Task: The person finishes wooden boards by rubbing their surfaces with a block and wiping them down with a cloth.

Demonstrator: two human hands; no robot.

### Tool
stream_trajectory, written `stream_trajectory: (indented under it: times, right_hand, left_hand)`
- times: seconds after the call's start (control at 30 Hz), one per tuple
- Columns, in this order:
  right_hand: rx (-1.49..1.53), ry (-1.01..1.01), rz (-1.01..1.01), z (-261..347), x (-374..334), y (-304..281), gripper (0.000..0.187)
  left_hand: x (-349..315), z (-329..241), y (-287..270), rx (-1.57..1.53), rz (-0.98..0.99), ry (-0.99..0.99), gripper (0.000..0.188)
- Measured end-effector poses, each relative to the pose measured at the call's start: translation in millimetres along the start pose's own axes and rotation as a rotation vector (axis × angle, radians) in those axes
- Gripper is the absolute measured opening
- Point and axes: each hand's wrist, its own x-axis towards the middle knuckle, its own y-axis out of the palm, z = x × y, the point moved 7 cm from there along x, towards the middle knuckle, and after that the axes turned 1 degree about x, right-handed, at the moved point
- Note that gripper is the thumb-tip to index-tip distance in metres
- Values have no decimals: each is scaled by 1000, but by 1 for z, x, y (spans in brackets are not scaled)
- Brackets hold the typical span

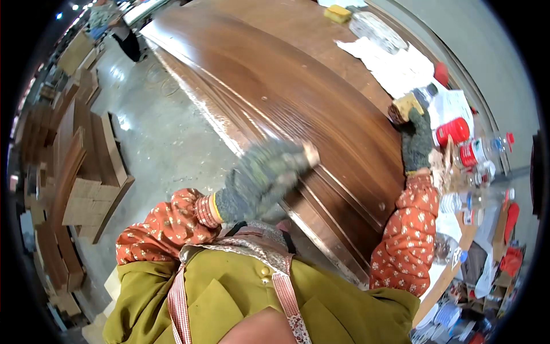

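A long brown varnished wood panel [338,109] with grooved moulding along its near left edge lies in front of me. My left hand [266,172], in a grey-green knitted glove with bare fingertips, is over the moulding. Motion blurs its fingers, and whatever may be under the palm is hidden. At the panel's right edge my right hand [418,140], gloved alike, is closed around a yellowish sponge [408,107] with a dark brown stained end.
White papers [395,66], a yellow sponge block [337,14], a red-labelled jar [452,132] and several plastic bottles [478,152] line the right side. Brown wooden pieces [94,172] are stacked on the floor at left. A person [109,20] stands far left.
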Motion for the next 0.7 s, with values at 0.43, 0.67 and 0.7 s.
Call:
stream_trajectory:
  times: [0.43, 0.67, 0.7]
  right_hand:
    - [355, 355, -171, 29, -38, -2, 61]
    - [326, 362, -240, 19, -47, -20, 59]
    - [312, 357, -246, 15, -48, -23, 59]
  left_hand:
    - [-5, 167, -130, 757, -4, 53, 47]
    - [-8, 167, -101, 828, -251, -119, 57]
    - [1, 154, -85, 306, -247, -447, 53]
